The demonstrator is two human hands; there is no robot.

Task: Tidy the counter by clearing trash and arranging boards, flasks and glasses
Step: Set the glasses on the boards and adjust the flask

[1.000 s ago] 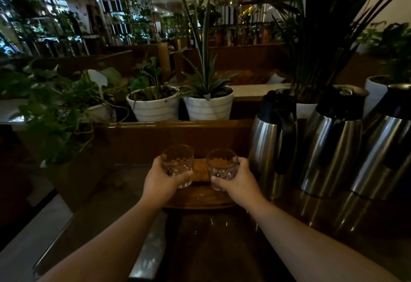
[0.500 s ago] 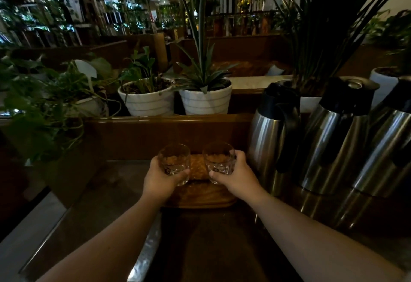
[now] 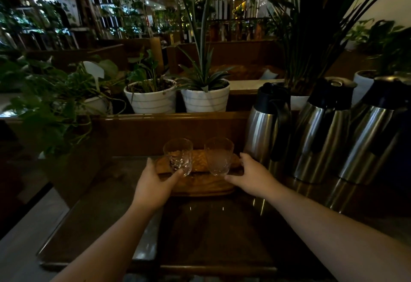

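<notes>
Arranging glasses beside three steel flasks point(image 3: 322, 130) on the worktop point(image 3: 211, 226): both stand on the wooden board point(image 3: 200, 184). My left hand point(image 3: 153, 181) pinches the left glass point(image 3: 179, 156); my right hand point(image 3: 253, 176), fingers spread, has let go of the right glass point(image 3: 219, 156). Next I judge: release, withdraw gently

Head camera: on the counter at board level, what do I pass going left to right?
left hand → left glass → right glass → right hand → first flask → second flask → third flask. The glasses stand on the wooden board.
</notes>
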